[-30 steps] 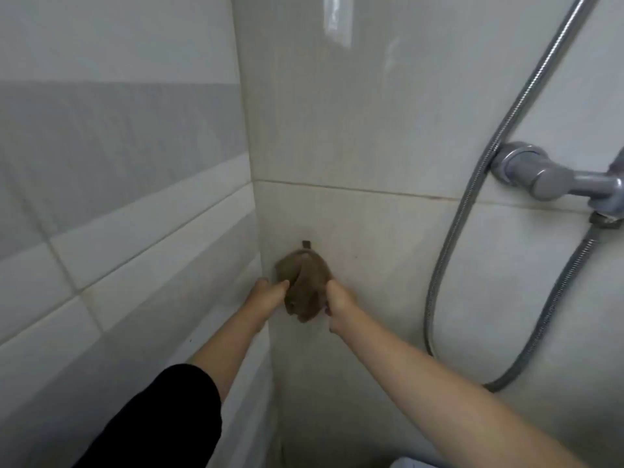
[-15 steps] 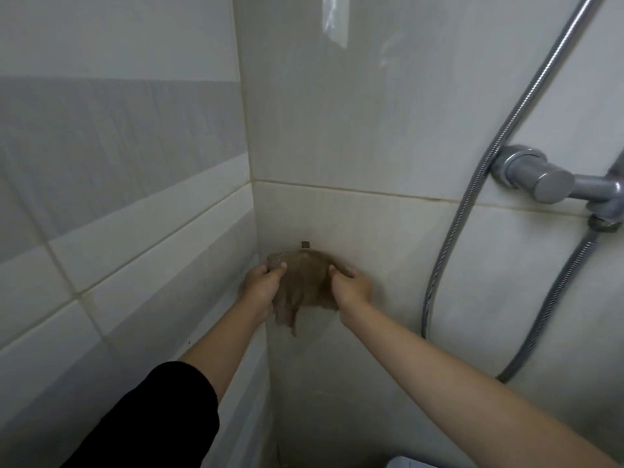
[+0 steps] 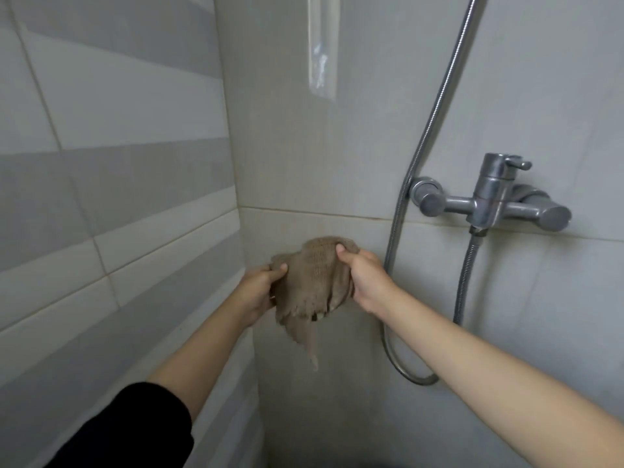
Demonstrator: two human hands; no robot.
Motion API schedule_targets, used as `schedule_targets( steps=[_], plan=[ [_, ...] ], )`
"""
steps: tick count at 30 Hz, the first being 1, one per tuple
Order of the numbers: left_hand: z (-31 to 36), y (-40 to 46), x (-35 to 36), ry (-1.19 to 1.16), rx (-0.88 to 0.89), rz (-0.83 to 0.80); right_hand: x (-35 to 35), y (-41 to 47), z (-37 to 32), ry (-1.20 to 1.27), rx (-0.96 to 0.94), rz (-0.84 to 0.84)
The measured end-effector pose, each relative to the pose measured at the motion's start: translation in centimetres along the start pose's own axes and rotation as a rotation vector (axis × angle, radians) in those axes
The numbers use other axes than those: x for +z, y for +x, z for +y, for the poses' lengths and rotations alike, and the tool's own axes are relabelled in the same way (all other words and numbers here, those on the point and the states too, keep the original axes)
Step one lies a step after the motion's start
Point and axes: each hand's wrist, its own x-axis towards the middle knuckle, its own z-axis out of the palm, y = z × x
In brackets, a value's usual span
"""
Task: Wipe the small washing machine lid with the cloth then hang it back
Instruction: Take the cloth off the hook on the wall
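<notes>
Both hands held the brown cloth against the far wall, near the corner: the left hand pinched its left edge, the right hand its top, probably spreading it for hanging.

Single head-worn wide-angle view, facing forward and slightly down into a tiled wall corner at roughly arm's reach, both forearms entering from the bottom edge, shower mixer tap and hose close on the right, straight lines bowed near the frame edges.
</notes>
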Motion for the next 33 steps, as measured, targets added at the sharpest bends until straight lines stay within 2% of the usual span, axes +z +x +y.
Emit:
schedule_targets(
  steps=[2, 4, 5, 6, 8, 11, 13, 18, 21, 25, 29, 31, 33],
  plan=[
    [-1.1, -1.2, 2.2, 0.2, -0.083, 0.03, -1.4, -1.5, -0.6, -0.016, 0.024, -0.041],
    [-2.5, -2.1, 4.4, 0.436, -0.213, 0.109, -2.8, -3.0, -0.9, -0.128, 0.046, -0.014],
    [-3.2, -2.6, 5.3, 0.472, -0.279, 0.148, -3.5, -3.6, -1.0, -0.199, 0.051, 0.012],
    [-3.6, -3.1, 6.1, 0.43, -0.338, 0.142, -4.0, -4.0, -0.9, -0.261, 0.053, 0.032],
    [-4.1, -4.8, 8.5, 0.203, -0.4, 0.02, -5.6, -5.1, -0.8, -0.31, 0.062, 0.046],
    [-4.8, -6.9, 11.6, -0.141, -0.403, -0.174, -7.6, -6.4, -0.3, -0.3, 0.094, 0.02],
    [-5.4, -7.5, 12.9, -0.243, -0.368, -0.227, -8.8, -6.9, 0.0, -0.34, 0.055, 0.043],
    [-7.6, -7.7, 15.9, -0.177, -0.246, -0.236, -13.5, -7.9, 0.8, -0.705, -0.162, 0.222],
    [-8.5, -7.2, 17.1, -0.068, -0.18, -0.18, -16.1, -7.5, 1.9, -0.717, -0.139, 0.323],
    [-9.2, -5.9, 17.9, 0.096, -0.184, -0.099, -18.9, -7.1, 3.4, -0.52, 0.123, 0.297],
    [-10.3, -4.7, 18.2, 0.318, -0.143, -0.011, -20.5, -8.6, 5.9, -0.216, 0.625, 0.117],
    [-10.9, -4.5, 18.4, 0.349, -0.15, -0.015, -21.1, -9.4, 7.6, 0.043, 0.794, 0.051],
    [-11.7, -4.4, 18.4, 0.343, -0.212, -0.053, -21.0, -10.3, 8.8, 0.347, 0.88, 0.01]
  ],
)
